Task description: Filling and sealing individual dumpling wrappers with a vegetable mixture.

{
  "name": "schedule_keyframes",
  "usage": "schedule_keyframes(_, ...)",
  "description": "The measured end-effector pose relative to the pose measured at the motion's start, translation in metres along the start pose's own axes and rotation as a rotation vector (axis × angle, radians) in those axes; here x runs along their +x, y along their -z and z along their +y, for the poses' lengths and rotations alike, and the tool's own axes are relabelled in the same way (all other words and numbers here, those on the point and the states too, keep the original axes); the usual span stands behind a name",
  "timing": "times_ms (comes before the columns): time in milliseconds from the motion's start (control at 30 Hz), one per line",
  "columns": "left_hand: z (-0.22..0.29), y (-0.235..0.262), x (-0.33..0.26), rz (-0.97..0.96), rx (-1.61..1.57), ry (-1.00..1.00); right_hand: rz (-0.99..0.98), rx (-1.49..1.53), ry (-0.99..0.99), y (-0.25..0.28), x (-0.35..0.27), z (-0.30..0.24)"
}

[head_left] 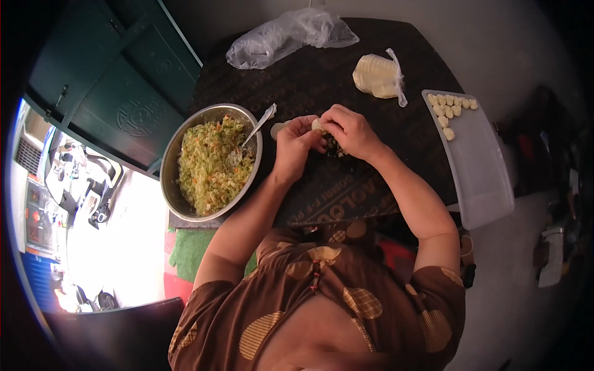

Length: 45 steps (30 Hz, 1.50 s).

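Observation:
Over the dark table my left hand (294, 146) and my right hand (351, 132) meet, fingers closed on a small white dumpling (317, 124) between them. My fingers hide most of it. Beside my left hand, a round pale wrapper (278, 130) lies partly covered. To the left stands a metal bowl (168, 185) of chopped green and orange filling (213, 164), with a spoon (260, 122) leaning in it, handle toward the right. Dark crumbs (335, 148) are scattered just beneath my right hand.
A translucent tray (479, 173) with several dumplings (449, 106) at its far end sits on the table's right edge. Toward the back are a tied bag of stacked wrappers (375, 75) and a crumpled clear plastic bag (291, 38). A green door (133, 99) stands at the left.

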<state>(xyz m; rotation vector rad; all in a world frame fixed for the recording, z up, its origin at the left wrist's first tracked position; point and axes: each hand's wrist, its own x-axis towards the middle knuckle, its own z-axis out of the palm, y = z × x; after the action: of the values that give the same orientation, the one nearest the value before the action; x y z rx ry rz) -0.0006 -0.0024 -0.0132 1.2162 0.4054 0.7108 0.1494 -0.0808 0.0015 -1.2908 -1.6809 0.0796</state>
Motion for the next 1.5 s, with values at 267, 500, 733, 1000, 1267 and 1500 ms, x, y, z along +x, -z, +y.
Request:
schedule_keyframes(267,0.002,-0.004,0.0,0.071,-0.077,-0.027,0.026,0.06,-0.063,0.005,0.0,0.004)
schedule_keyframes(500,-0.003,-0.004,0.001,0.02,-0.06,-0.047,-0.013,-0.013,-0.077,0.005,0.0,0.001)
schedule_keyframes(733,-0.004,0.0,0.0,0.009,-0.079,-0.012,0.006,-0.073,0.001,0.002,-0.001,0.001)
schedule_keyframes(1000,0.003,0.005,0.0,-0.012,-0.094,0.091,-0.033,-0.07,0.024,0.001,-0.002,0.002)
schedule_keyframes(1267,0.002,0.001,0.0,-0.015,-0.131,0.112,-0.009,-0.062,0.049,-0.001,-0.001,0.006)
schedule_keyframes(1500,0.004,0.001,-0.001,-0.02,-0.087,0.113,-0.036,-0.072,0.024,0.0,-0.003,0.006)
